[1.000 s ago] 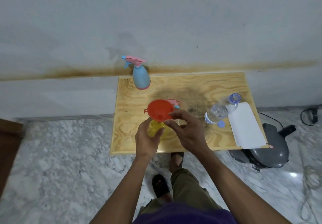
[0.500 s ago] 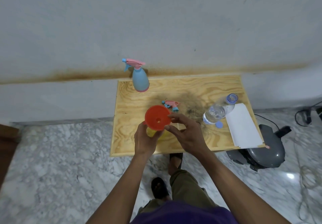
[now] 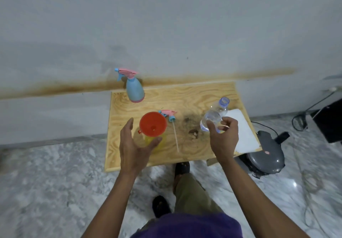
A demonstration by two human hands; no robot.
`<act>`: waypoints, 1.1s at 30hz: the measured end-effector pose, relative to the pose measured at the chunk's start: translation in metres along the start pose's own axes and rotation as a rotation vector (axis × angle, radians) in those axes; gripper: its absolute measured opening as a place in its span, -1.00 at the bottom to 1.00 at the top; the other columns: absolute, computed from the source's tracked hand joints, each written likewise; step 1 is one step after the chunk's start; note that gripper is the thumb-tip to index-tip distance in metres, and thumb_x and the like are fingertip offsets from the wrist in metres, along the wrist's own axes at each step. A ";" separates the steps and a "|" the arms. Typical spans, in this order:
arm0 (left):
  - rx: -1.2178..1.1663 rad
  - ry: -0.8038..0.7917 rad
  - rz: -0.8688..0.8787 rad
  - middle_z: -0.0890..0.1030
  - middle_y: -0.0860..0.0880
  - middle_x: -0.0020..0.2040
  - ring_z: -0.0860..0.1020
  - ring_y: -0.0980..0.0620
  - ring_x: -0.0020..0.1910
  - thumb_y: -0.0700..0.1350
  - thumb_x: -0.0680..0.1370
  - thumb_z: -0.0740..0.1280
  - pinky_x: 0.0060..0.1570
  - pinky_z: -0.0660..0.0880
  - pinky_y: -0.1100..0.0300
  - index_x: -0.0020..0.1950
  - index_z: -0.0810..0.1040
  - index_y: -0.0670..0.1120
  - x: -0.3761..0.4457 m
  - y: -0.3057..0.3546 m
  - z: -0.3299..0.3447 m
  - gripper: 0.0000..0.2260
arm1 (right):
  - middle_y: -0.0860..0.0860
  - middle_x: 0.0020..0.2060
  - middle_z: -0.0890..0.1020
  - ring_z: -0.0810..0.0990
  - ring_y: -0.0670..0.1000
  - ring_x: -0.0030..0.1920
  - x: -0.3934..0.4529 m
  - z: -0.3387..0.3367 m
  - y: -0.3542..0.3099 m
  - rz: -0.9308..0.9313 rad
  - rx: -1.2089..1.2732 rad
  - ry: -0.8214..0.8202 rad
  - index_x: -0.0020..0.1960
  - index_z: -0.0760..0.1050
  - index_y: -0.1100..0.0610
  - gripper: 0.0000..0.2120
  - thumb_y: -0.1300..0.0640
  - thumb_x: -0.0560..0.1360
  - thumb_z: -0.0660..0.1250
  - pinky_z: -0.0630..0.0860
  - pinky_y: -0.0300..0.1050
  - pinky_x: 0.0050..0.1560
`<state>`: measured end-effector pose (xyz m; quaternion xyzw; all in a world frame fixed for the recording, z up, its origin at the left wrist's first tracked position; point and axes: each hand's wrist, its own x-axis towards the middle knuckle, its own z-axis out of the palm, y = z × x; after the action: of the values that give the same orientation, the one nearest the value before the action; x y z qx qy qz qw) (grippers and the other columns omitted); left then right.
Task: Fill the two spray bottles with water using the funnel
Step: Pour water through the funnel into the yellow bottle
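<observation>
Looking down: we see our two hands over the wooden surface (image 3: 194, 97).
Left hand (image 3: 133, 145): released, fingers spread beside the yellow spray bottle (image 3: 157, 141), mid-frame.
Funnel (image 3: 153, 124): red, seated on that bottle's neck.
Right hand (image 3: 223, 134): fingers curling at the water bottle (image 3: 214, 115); we cannot tell whether it is grasped.
Blue spray bottle (image 3: 134, 89): upright, upper left of the surface.
Loose sprayer head (image 3: 169, 114): lying just right of the funnel.

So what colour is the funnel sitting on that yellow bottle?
The plastic funnel is orange-red, seen from above in the head view.
</observation>
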<state>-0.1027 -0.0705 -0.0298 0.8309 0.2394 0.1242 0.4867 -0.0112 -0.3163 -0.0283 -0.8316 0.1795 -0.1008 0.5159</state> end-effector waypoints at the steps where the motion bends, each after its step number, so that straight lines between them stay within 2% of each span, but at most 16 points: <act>1: 0.027 0.006 0.036 0.34 0.00 0.49 0.35 0.03 0.45 0.20 0.27 0.61 0.34 0.45 -0.10 0.57 0.20 0.02 0.002 0.005 0.003 -0.01 | 0.02 0.10 0.51 0.55 0.07 0.03 0.007 0.000 0.003 0.014 0.001 0.019 0.26 0.40 0.11 -0.47 0.00 0.41 0.55 0.54 0.04 0.08; 4: 0.104 -0.005 0.090 0.34 -0.04 0.49 0.34 -0.01 0.44 0.15 0.31 0.61 0.34 0.36 0.09 0.56 0.23 -0.03 0.009 0.017 0.011 -0.06 | 0.09 0.32 0.41 0.48 0.09 0.26 0.032 0.005 0.009 0.082 0.030 0.001 0.46 0.25 0.14 -0.19 -0.01 0.37 0.59 0.47 0.07 0.27; 7: 0.130 -0.007 0.071 0.36 -0.06 0.47 0.37 -0.06 0.43 0.15 0.32 0.59 0.32 0.37 0.05 0.54 0.26 -0.05 0.019 0.023 0.017 -0.10 | 0.09 0.43 0.39 0.40 0.13 0.41 0.057 0.016 0.011 0.065 0.036 -0.081 0.52 0.18 0.12 -0.07 -0.04 0.33 0.61 0.39 0.14 0.38; 10: 0.126 -0.013 0.055 0.41 -0.05 0.43 0.43 -0.07 0.38 0.14 0.32 0.60 0.33 0.43 -0.06 0.52 0.29 -0.05 0.018 0.020 0.016 -0.13 | 0.05 0.34 0.50 0.48 0.13 0.34 0.061 0.018 0.017 0.041 0.003 -0.151 0.47 0.26 0.07 -0.15 0.00 0.32 0.62 0.44 0.10 0.29; 14: 0.094 -0.042 0.056 0.43 -0.02 0.41 0.43 -0.03 0.36 0.16 0.34 0.58 0.33 0.43 -0.07 0.52 0.30 0.00 0.010 0.017 0.017 -0.16 | 0.04 0.24 0.57 0.54 0.12 0.25 0.061 0.013 0.029 -0.002 -0.028 -0.155 0.39 0.33 0.06 -0.27 0.01 0.35 0.61 0.41 -0.05 0.14; 17: 0.092 -0.042 0.046 0.43 0.00 0.41 0.43 0.00 0.36 0.18 0.35 0.56 0.33 0.44 -0.06 0.55 0.28 0.01 0.013 0.018 0.017 -0.15 | 0.06 0.24 0.59 0.56 0.12 0.23 0.068 0.019 0.028 -0.056 -0.039 -0.169 0.38 0.35 0.08 -0.28 0.00 0.34 0.61 0.41 -0.09 0.12; 23: 0.089 -0.086 0.012 0.43 0.10 0.25 0.46 0.05 0.26 0.26 0.37 0.51 0.24 0.51 -0.10 0.61 0.18 0.04 0.016 0.019 0.013 -0.09 | 0.09 0.20 0.62 0.59 0.12 0.20 0.062 0.026 0.007 -0.172 -0.002 -0.135 0.39 0.35 0.14 -0.25 -0.06 0.34 0.60 0.43 -0.11 0.11; 28: 0.101 -0.094 0.026 0.45 0.15 0.22 0.47 0.08 0.26 0.32 0.31 0.47 0.23 0.52 -0.02 0.60 0.23 -0.02 0.018 0.020 0.010 -0.05 | 0.08 0.13 0.61 0.62 0.07 0.09 0.046 0.022 -0.044 -0.396 0.094 -0.147 0.45 0.25 0.11 -0.18 -0.25 0.37 0.47 0.52 -0.05 0.09; 32: 0.120 -0.093 0.042 0.45 0.12 0.21 0.45 0.14 0.19 0.17 0.35 0.56 0.18 0.54 0.00 0.58 0.24 -0.05 0.019 0.021 0.011 -0.09 | 0.12 0.13 0.56 0.56 -0.10 -0.03 0.032 0.020 -0.085 -0.648 0.155 -0.241 0.43 0.18 0.06 -0.27 -0.21 0.41 0.38 0.45 -0.42 -0.01; 33: 0.130 -0.094 0.047 0.47 0.09 0.22 0.44 0.14 0.17 0.14 0.36 0.57 0.18 0.54 0.00 0.58 0.25 -0.06 0.021 0.021 0.011 -0.10 | 0.11 0.09 0.57 0.55 -0.15 -0.08 0.030 0.021 -0.091 -0.703 0.165 -0.283 0.43 0.18 0.05 -0.28 -0.17 0.41 0.39 0.45 -0.45 -0.04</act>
<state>-0.0743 -0.0768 -0.0177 0.8710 0.2040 0.0807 0.4395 0.0412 -0.2743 0.0428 -0.8037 -0.1983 -0.1699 0.5347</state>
